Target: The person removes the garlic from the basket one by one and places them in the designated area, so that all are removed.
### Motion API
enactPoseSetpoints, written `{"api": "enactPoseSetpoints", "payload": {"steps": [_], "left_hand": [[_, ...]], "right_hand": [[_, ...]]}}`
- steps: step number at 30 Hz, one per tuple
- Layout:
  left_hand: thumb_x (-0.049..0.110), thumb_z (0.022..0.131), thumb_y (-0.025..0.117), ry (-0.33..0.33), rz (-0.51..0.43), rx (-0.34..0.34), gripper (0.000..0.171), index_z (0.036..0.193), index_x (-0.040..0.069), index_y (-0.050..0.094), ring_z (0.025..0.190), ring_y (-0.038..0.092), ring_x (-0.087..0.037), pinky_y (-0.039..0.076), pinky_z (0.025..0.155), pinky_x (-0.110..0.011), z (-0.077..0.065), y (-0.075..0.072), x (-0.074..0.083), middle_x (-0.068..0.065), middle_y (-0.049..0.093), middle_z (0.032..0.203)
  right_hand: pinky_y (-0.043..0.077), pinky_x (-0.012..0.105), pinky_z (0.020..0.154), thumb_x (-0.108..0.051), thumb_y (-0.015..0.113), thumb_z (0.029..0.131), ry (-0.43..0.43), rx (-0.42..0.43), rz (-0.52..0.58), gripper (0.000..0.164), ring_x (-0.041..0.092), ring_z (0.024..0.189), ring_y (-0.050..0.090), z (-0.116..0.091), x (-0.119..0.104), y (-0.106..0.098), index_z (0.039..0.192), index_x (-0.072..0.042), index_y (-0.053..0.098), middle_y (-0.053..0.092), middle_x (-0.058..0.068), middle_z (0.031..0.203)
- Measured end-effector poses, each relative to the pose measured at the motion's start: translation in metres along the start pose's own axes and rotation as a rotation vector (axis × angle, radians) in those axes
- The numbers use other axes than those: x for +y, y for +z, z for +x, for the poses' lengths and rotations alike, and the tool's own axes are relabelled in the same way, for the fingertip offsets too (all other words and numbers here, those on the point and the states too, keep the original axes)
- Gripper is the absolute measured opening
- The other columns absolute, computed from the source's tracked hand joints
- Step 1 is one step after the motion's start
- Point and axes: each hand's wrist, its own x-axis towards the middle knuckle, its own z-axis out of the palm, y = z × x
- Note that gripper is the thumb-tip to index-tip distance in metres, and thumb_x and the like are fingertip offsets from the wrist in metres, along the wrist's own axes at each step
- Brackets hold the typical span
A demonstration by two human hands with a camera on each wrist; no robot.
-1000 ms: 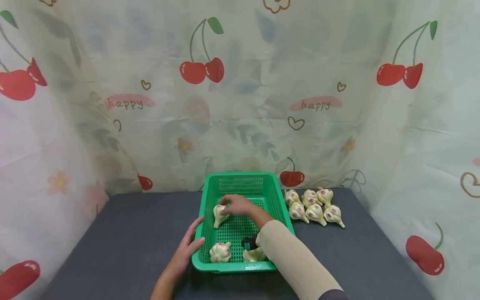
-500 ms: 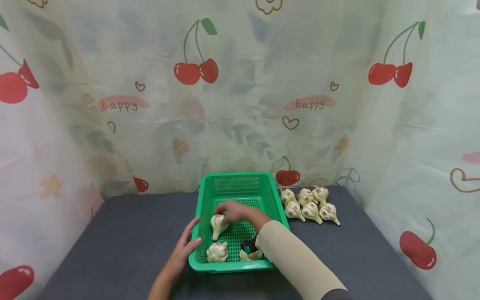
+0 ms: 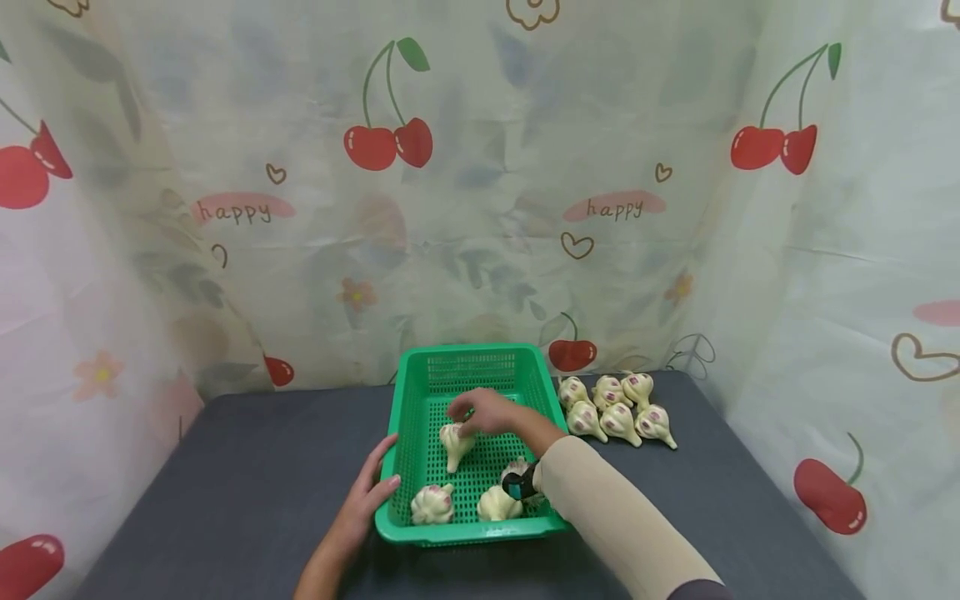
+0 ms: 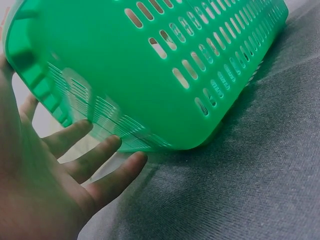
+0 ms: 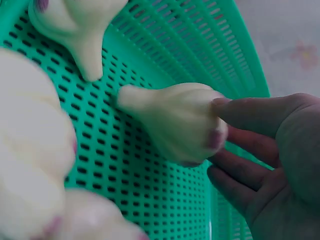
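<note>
In the head view, my right hand [image 3: 491,412] reaches into a green plastic basket [image 3: 450,532] and pinches a garlic bulb [image 3: 454,442] by its rounded end, stem towards me. The right wrist view shows the thumb and fingertips on this garlic bulb [image 5: 175,117], close over the slotted basket floor. My left hand [image 3: 367,496] rests on the basket's left rim. In the left wrist view its spread, nearly straight fingers [image 4: 107,180] lie by the outer wall. Other garlic bulbs lie at the basket's front left [image 3: 432,505] and front right [image 3: 498,504]; my right wrist partly hides the latter group.
To the right of the basket, several garlic bulbs [image 3: 619,421] lie in two rows on the dark tabletop [image 3: 285,467]. A cherry-printed curtain [image 3: 480,208] hangs behind and along both sides. A small black device [image 3: 517,485] sits at my right wrist.
My right hand has carried the pinched garlic bulb a little towards the front, then right, away from the basket's left wall. The left hand stays at the rim. The head view has shifted slightly.
</note>
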Motion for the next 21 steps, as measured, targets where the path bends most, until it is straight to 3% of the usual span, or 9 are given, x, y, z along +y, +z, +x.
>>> {"api": "enactPoseSetpoints", "payload": {"steps": [13,21], "left_hand": [[0.011,0.100,0.048,0.020,0.010,0.001,0.058,0.153,0.015,0.027,0.130,0.034,-0.036,0.038,0.095,-0.027,0.001,0.000,-0.001,-0.025,0.030,0.149],[0.012,0.100,0.047,0.031,0.039,-0.002,0.057,0.153,0.014,0.026,0.134,0.028,-0.034,0.034,0.099,-0.032,0.000,0.000,-0.001,-0.023,0.025,0.153]], "right_hand": [[0.050,0.035,0.082,-0.009,0.068,0.091,0.069,0.087,0.120,0.034,0.026,0.108,0.060,-0.019,0.017,-0.024,0.124,-0.002,0.062,0.065,0.012,0.117],[0.048,0.035,0.088,-0.007,0.072,0.087,0.078,0.169,0.158,0.042,0.030,0.115,0.057,-0.031,0.014,-0.039,0.127,0.001,0.060,0.062,0.013,0.123]]}}
